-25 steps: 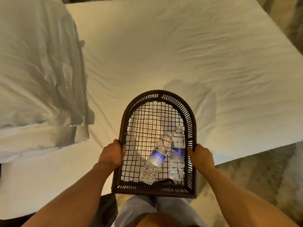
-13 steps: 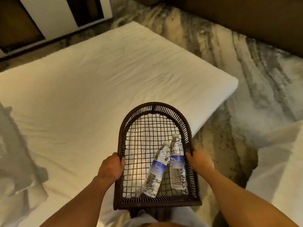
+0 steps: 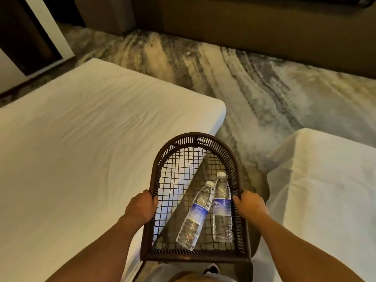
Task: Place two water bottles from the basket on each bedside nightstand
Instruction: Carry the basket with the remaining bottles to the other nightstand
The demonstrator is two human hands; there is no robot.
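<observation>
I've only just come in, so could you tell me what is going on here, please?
A person is carrying a dark woven basket, the left hand and the right hand each gripping a side rim. Two water bottles lie side by side in it, caps pointing away. The basket is held over the gap between two white beds, above patterned carpet. No nightstand is in view.
</observation>
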